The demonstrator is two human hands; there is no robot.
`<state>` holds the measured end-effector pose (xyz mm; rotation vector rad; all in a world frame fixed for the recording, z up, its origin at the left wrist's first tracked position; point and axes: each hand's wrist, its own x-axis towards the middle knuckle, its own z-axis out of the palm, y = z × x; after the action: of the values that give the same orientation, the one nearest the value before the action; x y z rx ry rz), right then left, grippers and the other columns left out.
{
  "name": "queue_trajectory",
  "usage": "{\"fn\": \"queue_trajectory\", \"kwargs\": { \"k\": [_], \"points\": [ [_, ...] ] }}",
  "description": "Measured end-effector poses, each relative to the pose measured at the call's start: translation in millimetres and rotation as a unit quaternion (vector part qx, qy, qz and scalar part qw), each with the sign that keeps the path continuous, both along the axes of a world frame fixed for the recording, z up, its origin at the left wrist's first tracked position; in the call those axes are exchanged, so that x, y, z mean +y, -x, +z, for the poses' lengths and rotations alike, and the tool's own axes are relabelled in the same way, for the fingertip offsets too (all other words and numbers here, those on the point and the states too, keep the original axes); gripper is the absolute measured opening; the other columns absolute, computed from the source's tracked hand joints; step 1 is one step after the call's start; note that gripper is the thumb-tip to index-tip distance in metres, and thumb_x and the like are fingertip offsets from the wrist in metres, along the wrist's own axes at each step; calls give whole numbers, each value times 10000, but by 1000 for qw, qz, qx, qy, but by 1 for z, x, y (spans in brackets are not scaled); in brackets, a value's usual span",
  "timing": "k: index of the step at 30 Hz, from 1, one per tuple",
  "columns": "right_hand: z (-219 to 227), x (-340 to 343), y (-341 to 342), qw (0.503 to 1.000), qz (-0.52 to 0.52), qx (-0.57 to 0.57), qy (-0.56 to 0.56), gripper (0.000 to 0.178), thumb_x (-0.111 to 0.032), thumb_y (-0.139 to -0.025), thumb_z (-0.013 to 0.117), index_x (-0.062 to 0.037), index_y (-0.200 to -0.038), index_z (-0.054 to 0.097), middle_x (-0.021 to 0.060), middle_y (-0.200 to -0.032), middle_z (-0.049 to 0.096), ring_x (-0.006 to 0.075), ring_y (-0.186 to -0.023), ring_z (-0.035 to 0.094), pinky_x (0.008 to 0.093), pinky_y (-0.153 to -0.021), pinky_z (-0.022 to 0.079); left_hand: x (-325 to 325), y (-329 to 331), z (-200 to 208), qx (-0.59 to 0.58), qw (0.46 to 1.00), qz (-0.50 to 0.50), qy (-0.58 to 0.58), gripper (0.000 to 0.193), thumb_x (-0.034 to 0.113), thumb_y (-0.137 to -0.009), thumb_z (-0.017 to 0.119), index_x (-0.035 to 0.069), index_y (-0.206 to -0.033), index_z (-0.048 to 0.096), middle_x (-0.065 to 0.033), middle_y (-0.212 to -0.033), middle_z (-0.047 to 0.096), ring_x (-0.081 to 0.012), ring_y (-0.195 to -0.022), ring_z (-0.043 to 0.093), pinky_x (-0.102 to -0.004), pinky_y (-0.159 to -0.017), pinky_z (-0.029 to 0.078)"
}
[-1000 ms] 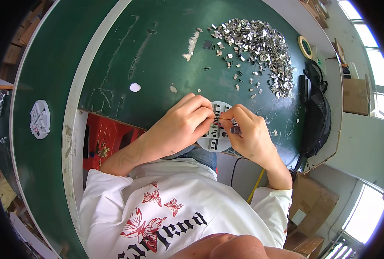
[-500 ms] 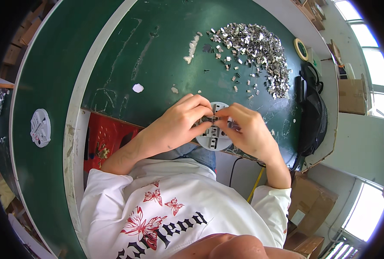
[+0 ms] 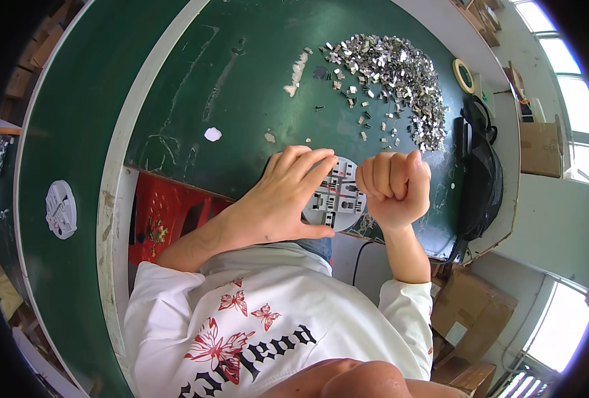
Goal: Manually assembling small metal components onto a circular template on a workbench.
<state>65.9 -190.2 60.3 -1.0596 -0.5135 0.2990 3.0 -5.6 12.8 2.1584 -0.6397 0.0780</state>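
A round light-grey plastic base (image 3: 351, 217) with raised compartments and small metal and red parts lies at the table's near edge. My left hand (image 3: 288, 189) spans its left side, thumb at the near rim and fingers at the far rim, gripping it. Just right of the base, my right hand (image 3: 395, 186) is raised in a closed fist. Its curled fingers hide whatever may be inside. A large heap of small shiny metal clips (image 3: 400, 79) spreads over the far right of the green table (image 3: 241, 106), with several loose ones on its near side.
A similar round part (image 3: 61, 209) lies on the green surface at far left. A black mesh bag (image 3: 483, 176) and a roll of tape (image 3: 463, 76) are along the right edge. Below the table's left side is a red stool (image 3: 165, 205). Cardboard boxes (image 3: 473, 312) stand lower right.
Both hands were pinching together over the base. The right hand has pulled away to the right and closed into a fist; the left has spread to the base's rim.
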Motion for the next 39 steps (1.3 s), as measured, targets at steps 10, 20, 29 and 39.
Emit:
{"fn": "queue_trajectory", "kwargs": {
  "k": [10, 20, 29, 39],
  "points": [
    [-1, 6, 0, 998, 22, -40, 36, 527, -200, -1028, 355, -112, -517, 263, 7, -470, 315, 128, -412, 224, 311, -420, 230, 1, -1, 2, 11, 1000, -4, -8, 946, 406, -689, 851, -1, -1419, 407, -125, -1467, 398, -338, -1300, 371, -474, -1089, 324],
    [2, 11, -5, 995, 36, -58, 70, 450, -106, -964, 405, -90, -531, 285, 15, -476, 352, 134, -413, 263, 314, -421, 230, 2, 1, -4, -9, 1000, 2, -1, 953, 397, -682, 850, -12, -1423, 410, -128, -1473, 403, -336, -1294, 383, -461, -1084, 328],
    [10, 25, -56, 823, -106, -282, 481, 60, -43, -843, 681, 12, -862, 667, 39, -710, 590, 138, -499, 443, 291, -485, 363, 0, 2, -5, -25, 1000, 9, 11, 934, 396, -682, 832, -41, -1389, 408, -164, -1445, 414, -356, -1278, 399, -463, -1073, 338],
    [-8, 16, -59, 801, -101, -287, 516, 120, -36, -823, 728, -27, -941, 710, -17, -779, 623, 34, -564, 408, 233, -503, 320, 1, 2, -6, -29, 999, 17, 33, 864, 376, -705, 828, -44, -1359, 450, -166, -1415, 446, -365, -1261, 415, -475, -1070, 354]
  ]
}}
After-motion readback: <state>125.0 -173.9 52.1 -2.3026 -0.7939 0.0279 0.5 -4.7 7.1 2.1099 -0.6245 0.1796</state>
